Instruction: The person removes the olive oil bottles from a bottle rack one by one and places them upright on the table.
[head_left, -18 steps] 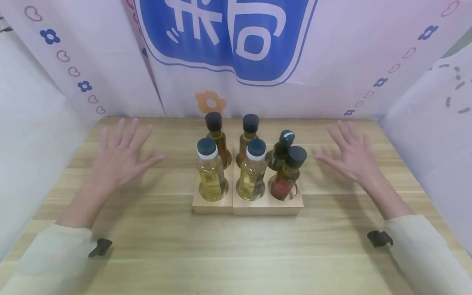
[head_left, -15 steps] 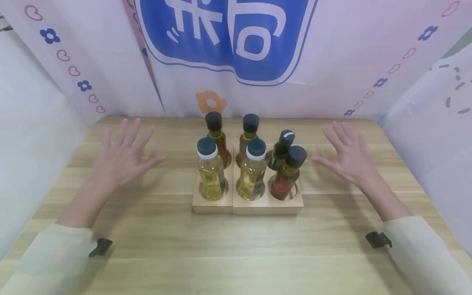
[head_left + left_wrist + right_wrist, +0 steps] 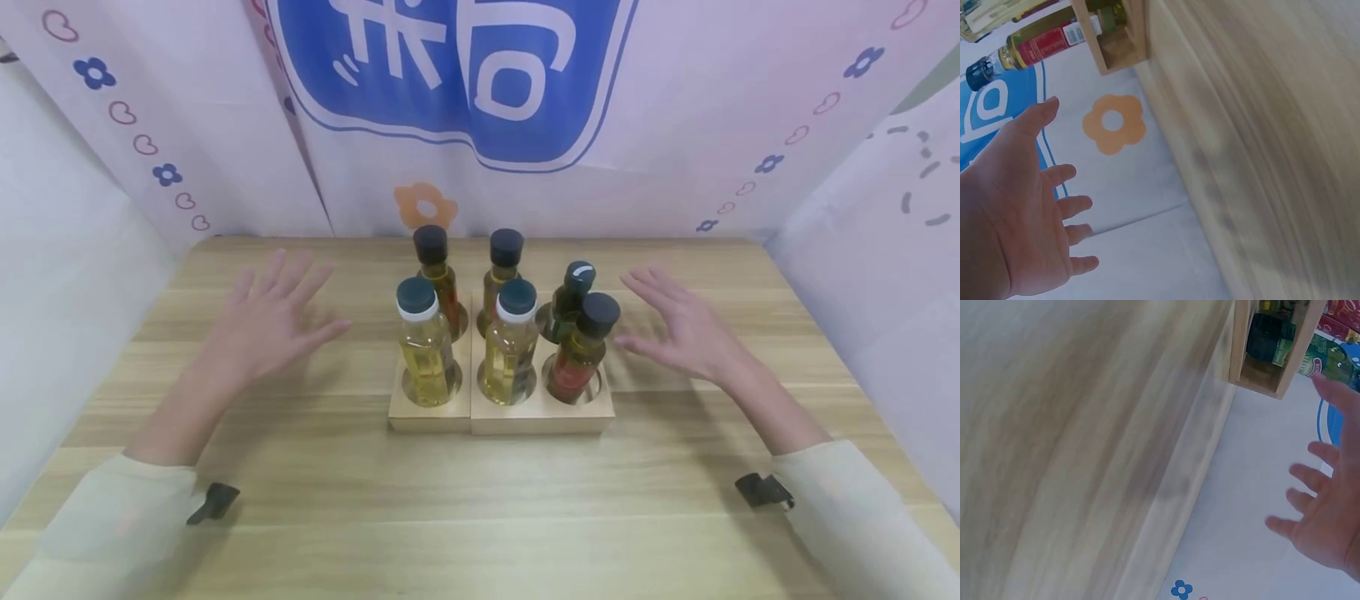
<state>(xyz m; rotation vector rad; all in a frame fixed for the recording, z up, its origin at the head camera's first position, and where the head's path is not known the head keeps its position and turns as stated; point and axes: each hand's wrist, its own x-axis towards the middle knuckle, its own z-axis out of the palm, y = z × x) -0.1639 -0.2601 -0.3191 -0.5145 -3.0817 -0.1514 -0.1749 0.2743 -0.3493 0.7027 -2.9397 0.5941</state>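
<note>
Several bottles stand upright in the holes of a two-part wooden rack (image 3: 542,425) mid-table. At the front are two clear bottles of pale yellow liquid, the left bottle (image 3: 426,354) and the middle bottle (image 3: 510,358), plus a red-labelled bottle (image 3: 574,371) with a black cap. Behind them are two black-capped bottles, the left one (image 3: 444,287) and the right one (image 3: 501,279), and a small dark green bottle (image 3: 568,308). My left hand (image 3: 258,333), fingers spread, hovers left of the rack. My right hand (image 3: 690,337) hovers to its right, close to the green and red-labelled bottles. Neither holds anything.
The light wooden table (image 3: 480,517) extends around the rack. Behind it hangs a white curtain (image 3: 675,125) with a blue sign print, hearts and flowers. White cloth (image 3: 67,208) flanks the left side. A black strap end (image 3: 213,502) sticks out at the left sleeve.
Both hands have moved inward toward the rack, the right one further, its fingers now angled left and closer together. The bottles keep their places in the rack; the head view has shifted slightly.
</note>
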